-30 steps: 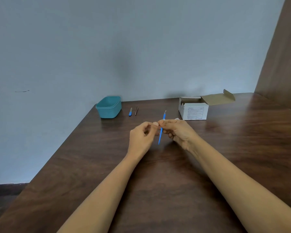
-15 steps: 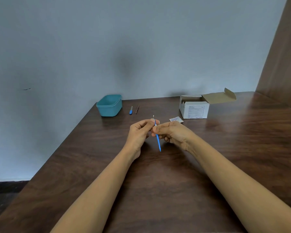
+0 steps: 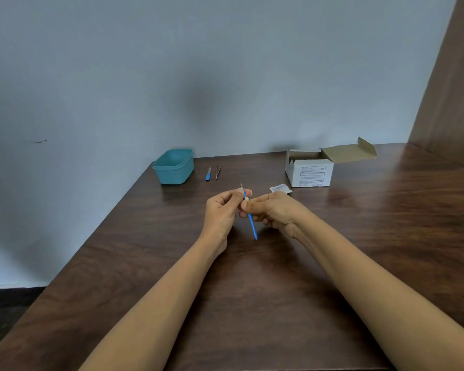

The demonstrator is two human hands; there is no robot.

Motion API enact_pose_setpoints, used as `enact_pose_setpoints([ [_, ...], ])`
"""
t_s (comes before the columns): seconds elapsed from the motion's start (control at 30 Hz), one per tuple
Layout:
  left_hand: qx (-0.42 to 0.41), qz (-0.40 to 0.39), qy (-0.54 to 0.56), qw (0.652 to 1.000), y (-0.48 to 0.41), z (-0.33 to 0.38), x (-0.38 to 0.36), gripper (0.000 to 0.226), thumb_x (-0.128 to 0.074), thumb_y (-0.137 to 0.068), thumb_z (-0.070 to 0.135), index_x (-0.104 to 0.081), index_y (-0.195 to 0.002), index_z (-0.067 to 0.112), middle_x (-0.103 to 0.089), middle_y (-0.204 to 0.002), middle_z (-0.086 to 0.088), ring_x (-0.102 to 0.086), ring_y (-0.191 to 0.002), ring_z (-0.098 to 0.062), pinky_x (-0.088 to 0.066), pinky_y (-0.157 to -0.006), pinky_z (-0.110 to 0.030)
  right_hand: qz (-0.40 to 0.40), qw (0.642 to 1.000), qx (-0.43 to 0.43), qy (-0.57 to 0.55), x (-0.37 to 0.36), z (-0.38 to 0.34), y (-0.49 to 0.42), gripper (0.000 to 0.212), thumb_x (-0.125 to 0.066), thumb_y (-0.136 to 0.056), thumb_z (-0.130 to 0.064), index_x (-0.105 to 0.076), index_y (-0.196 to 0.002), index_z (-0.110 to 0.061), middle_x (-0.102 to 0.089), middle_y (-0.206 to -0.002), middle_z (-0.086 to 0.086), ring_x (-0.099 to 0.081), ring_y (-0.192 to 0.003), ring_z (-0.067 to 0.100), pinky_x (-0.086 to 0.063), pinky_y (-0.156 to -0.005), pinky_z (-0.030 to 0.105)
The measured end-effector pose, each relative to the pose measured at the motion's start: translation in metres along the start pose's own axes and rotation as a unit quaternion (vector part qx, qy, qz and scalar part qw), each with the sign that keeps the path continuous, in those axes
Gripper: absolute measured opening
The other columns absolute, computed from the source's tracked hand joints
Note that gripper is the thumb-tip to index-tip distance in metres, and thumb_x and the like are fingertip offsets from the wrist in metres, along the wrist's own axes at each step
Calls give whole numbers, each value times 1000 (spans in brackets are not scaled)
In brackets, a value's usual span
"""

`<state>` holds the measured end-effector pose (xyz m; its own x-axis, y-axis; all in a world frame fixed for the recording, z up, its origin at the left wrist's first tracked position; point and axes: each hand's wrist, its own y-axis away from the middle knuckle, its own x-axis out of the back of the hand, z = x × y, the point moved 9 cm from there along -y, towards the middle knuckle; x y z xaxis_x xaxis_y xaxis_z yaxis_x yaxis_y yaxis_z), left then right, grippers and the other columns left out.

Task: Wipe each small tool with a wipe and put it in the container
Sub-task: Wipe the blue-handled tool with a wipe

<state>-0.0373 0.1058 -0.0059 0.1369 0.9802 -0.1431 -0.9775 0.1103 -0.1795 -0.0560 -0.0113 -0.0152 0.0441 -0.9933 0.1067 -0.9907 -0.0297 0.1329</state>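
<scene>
A thin blue-handled tool [image 3: 251, 223] with a metal tip is held over the middle of the table. My left hand [image 3: 223, 212] pinches its upper part near the tip. My right hand [image 3: 272, 211] grips the shaft just below, with a small white wipe [image 3: 246, 199] pressed around it between the fingertips. The handle's lower end points down toward me. A teal container [image 3: 174, 167] stands open at the far left of the table. Next to it lie a short blue tool [image 3: 208, 174] and metal tweezers [image 3: 218, 172].
An open white cardboard box [image 3: 310, 171] stands at the back right, with a torn white wipe packet [image 3: 280, 188] lying in front of it. The dark wooden table [image 3: 252, 290] meets a wall behind and a wooden panel [image 3: 450, 84] on the right.
The blue tool has tilted so its handle points down toward me, and more handle shows below my right hand. Both hands stay together at the table's middle.
</scene>
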Motion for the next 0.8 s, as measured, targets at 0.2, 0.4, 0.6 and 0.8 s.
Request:
enact_pose_setpoints([
  [0.2, 12, -6, 13, 1000, 0, 2, -1, 18, -57, -94, 14, -74, -88, 9, -71, -71, 3, -59, -62, -7, -52, -74, -25, -51, 997, -47, -42, -7, 4, 3, 12, -66, -87, -21, -72, -90, -11, -71, -85, 0, -51, -58, -1, -33, -56, 16],
  [0.4, -6, 19, -4, 1000, 2, 4, 3, 20, -55, -96, 15, -73, -88, 12, -72, -87, -1, -63, -83, -9, -52, -85, -30, -4, 999, 2, 43, 2, -5, 3, 11, -72, -82, -22, -75, -82, -10, -72, -74, 0, -49, -47, -1, -27, -50, 17],
  [0.6, -26, 67, -16, 997, -1, 5, 12, 19, -57, -94, 13, -75, -89, 11, -74, -94, -1, -65, -92, -6, -48, -86, -24, 35, 992, 49, 111, 2, -14, 8, 14, -78, -76, -19, -75, -80, -7, -71, -69, -2, -60, -63, 2, -46, -60, 12],
  [0.8, -54, 97, -41, 993, -2, 7, 19, 20, -58, -94, 16, -74, -84, 22, -74, -90, 9, -65, -92, 1, -45, -78, -13, 120, 963, 75, 230, 5, -22, 11, 13, -79, -73, -27, -77, -78, -15, -73, -79, 1, -63, -76, 13, -50, -75, 30],
])
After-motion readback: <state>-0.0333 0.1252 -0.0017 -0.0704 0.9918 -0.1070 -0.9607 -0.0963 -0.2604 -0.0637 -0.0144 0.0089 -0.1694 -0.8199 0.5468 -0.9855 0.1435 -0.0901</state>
